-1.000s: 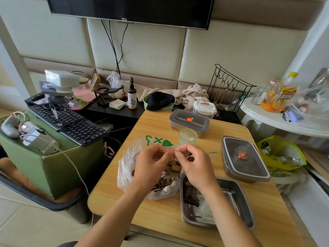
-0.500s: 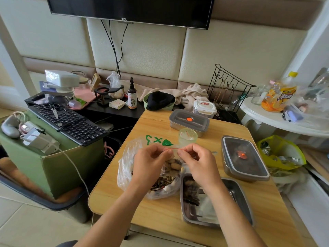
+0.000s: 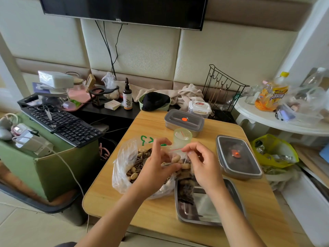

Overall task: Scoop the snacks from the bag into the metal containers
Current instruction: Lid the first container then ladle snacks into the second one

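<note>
The left hand [image 3: 156, 164] and right hand [image 3: 204, 164] pinch the plastic bag [image 3: 122, 164] by its rim, with peanuts [image 3: 133, 175] just beneath the fingertips and the open metal container [image 3: 204, 207] below the right wrist. If the film slips, snacks may spill onto the table [image 3: 160, 211].

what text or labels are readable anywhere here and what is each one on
"TCL": lower edge of the television.
Green handwritten marks, one like "3": on the plastic bag, partly behind the left hand, not readable as a word.
Label of the orange bottle: bold characters, blurred.
Label of the brown bottle and keys of the keyboard: too small to read.
</note>
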`<action>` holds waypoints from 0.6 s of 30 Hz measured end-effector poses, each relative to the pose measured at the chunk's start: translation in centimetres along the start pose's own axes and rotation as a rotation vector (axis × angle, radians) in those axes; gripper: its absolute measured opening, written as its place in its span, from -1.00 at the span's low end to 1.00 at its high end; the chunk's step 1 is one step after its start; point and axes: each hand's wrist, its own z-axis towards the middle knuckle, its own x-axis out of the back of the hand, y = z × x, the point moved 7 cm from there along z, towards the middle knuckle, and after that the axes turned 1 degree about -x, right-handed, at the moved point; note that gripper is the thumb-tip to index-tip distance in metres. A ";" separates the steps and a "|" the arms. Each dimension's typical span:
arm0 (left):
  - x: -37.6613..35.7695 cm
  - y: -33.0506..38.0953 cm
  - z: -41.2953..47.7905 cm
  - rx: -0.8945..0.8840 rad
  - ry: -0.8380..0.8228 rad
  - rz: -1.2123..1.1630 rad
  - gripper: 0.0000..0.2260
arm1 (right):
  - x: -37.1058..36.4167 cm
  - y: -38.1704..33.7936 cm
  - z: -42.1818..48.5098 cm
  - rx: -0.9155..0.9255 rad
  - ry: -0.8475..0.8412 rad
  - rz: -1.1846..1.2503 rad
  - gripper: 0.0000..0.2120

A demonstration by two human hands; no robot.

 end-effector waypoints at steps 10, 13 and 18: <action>-0.8 0.1 0.7 -0.060 0.038 0.008 -0.56 | 1.4 1.2 -2.0 -0.027 -0.273 -0.157 -0.69; -1.8 0.1 0.5 -0.035 -0.013 -0.010 -0.63 | 2.4 1.8 -2.6 0.001 -0.311 -0.335 -0.60; -3.5 -0.4 0.3 -0.130 -0.031 0.351 -0.88 | 3.9 2.9 -3.9 -0.076 -0.395 -0.428 -0.73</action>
